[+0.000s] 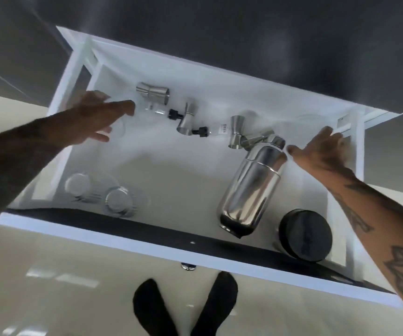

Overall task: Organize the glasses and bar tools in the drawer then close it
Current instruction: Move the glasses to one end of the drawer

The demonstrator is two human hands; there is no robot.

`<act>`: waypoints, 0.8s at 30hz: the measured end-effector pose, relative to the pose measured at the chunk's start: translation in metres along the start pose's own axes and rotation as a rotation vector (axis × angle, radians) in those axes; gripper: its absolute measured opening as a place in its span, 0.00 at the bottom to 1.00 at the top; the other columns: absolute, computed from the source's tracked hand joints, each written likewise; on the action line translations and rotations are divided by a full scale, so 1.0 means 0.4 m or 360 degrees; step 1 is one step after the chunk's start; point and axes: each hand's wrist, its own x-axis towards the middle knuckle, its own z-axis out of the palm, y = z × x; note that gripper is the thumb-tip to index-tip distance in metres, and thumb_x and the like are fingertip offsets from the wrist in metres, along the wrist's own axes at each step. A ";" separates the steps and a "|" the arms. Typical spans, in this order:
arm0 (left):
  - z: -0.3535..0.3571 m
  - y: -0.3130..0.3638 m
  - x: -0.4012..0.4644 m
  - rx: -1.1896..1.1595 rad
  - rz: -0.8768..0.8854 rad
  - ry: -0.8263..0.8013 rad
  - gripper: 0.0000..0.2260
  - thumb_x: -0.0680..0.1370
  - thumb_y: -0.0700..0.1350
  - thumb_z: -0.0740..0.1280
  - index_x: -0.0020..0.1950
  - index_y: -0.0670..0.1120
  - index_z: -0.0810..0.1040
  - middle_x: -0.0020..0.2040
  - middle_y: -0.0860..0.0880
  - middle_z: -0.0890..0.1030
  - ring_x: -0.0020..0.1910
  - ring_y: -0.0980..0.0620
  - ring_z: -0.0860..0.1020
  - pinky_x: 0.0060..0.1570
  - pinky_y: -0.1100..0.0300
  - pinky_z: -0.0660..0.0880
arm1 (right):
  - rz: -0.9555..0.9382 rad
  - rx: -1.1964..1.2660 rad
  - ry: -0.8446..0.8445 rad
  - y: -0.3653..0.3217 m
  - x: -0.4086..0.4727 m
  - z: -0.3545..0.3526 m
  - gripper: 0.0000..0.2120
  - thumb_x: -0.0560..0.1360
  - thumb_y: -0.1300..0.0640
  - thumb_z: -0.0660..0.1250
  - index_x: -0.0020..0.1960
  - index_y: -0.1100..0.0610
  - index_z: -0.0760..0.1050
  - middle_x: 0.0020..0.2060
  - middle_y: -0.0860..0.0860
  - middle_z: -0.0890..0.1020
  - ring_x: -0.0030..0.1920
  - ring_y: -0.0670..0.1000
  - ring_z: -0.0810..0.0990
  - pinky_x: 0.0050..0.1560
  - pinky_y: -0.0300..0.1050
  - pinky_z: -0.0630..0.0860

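- The drawer (132, 235) is pulled out and holds everything: metal jiggers scattered along the back, a shaker (251, 187) lying on its side at right, and a black round lid or tin (305, 235) near the front right corner.
- Two clear glasses (119, 201) stand close together at the front left; a third glass (119, 124) seems to sit under the left hand (91, 117).
- The glasses are thin, breakable and likely slick, so they are best gripped around the wall, not pinched at the rim.
- The shaker looks smooth and will roll; take it around the body.
- The largest jigger (153, 93) and its fellows are light and stiff, easy at the waist.
- The left hand is spread wide, holding nothing I can make out.
- The right hand (326, 149) is open beside the shaker's cap, empty.
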 end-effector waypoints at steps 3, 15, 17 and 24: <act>-0.025 0.011 -0.051 0.0176 0.0126 0.0179 0.40 0.54 0.60 0.76 0.63 0.50 0.72 0.50 0.44 0.81 0.44 0.45 0.82 0.45 0.49 0.82 | -0.0076 -0.0040 0.0095 -0.004 -0.002 0.044 0.42 0.68 0.47 0.76 0.69 0.69 0.59 0.64 0.72 0.68 0.64 0.71 0.68 0.62 0.62 0.68; -0.022 -0.065 -0.042 0.0843 0.0416 0.0199 0.32 0.65 0.62 0.74 0.62 0.46 0.76 0.54 0.48 0.81 0.46 0.49 0.75 0.37 0.63 0.70 | -0.0088 0.0510 0.0127 -0.021 -0.119 -0.059 0.38 0.61 0.41 0.64 0.65 0.59 0.61 0.62 0.67 0.72 0.61 0.67 0.73 0.56 0.56 0.71; -0.026 -0.063 -0.039 0.0948 0.0368 0.0133 0.32 0.62 0.61 0.74 0.60 0.46 0.74 0.56 0.47 0.80 0.49 0.48 0.76 0.41 0.59 0.72 | -0.0164 0.0609 0.0182 -0.011 -0.171 -0.085 0.35 0.63 0.40 0.63 0.65 0.56 0.61 0.62 0.65 0.72 0.61 0.67 0.72 0.60 0.58 0.71; 0.017 -0.063 -0.006 0.1652 0.0261 -0.0034 0.43 0.63 0.63 0.73 0.74 0.52 0.62 0.65 0.44 0.75 0.65 0.41 0.73 0.64 0.44 0.67 | -0.0723 0.1000 -0.0108 -0.092 -0.395 -0.163 0.27 0.69 0.47 0.71 0.66 0.45 0.68 0.58 0.49 0.80 0.51 0.54 0.81 0.47 0.40 0.79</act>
